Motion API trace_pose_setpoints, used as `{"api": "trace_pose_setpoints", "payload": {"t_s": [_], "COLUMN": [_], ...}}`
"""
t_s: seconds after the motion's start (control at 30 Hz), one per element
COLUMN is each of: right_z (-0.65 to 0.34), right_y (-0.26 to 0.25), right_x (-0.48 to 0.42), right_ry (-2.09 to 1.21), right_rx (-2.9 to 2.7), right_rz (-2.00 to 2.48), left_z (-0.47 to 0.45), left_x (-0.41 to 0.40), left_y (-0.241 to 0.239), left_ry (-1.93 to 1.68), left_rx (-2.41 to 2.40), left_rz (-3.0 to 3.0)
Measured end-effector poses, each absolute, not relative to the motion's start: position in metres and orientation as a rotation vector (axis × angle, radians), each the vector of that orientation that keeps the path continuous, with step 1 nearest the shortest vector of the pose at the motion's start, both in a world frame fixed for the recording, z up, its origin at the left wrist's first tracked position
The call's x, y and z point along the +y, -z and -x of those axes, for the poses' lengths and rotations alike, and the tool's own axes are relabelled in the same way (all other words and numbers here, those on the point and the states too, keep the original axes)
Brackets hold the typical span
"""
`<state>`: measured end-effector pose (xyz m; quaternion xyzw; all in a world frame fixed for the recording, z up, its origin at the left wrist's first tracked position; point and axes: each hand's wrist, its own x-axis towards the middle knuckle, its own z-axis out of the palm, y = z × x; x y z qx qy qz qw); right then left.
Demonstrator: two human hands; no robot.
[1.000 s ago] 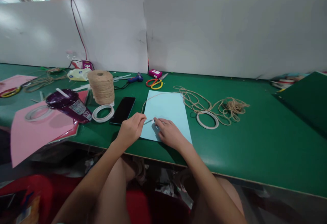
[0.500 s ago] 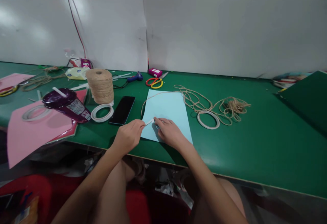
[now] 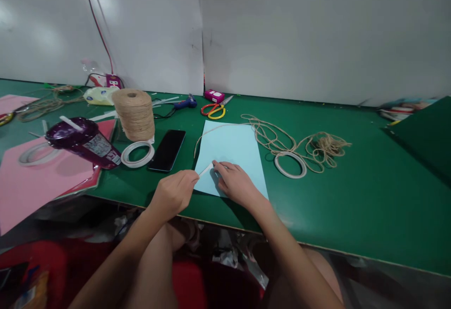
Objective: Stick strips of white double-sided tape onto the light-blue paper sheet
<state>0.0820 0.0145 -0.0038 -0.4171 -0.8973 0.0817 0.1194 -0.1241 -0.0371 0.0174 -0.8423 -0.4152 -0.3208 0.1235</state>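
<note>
A light blue sheet of paper lies on the green table in front of me. Over its near left part, a narrow white strip of tape runs slantwise between my two hands. My left hand is closed, pinching the lower end of the strip at the sheet's left edge. Resting on the paper, my right hand has its bent fingers at the strip's upper end, with the index fingertip on it. The thumb of the right hand is partly hidden. A loose twine end crosses the sheet's top left part.
Left of the sheet are a phone, a tape roll, a twine spool and a tilted purple cup by pink paper. Scissors and a glue gun lie behind; tangled twine and another tape roll right.
My view has tilted down slightly. The white strip shows a little longer between my hands, the left hand having shifted slightly left and down; the right hand stays on the paper.
</note>
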Motion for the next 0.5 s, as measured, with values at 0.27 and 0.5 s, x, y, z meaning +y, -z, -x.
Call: {"api": "trace_pose_setpoints", "payload": {"t_s": [0.27,0.5], "right_z": [-0.0819,-0.0818], "right_y": [0.0061,0.0044], "right_x": [0.0150,0.0151], "right_ry": [-0.228,-0.251], "right_rx": [-2.610,-2.611], "right_rz": [1.200,1.220], "left_z": [0.1249,0.1254], "left_x": [-0.0401,-0.0420], "left_y": [-0.0191,-0.0202], "left_ry": [0.929,0.937], "left_rx": [-1.181,-1.167], "left_rz": [2.466,2.456]}}
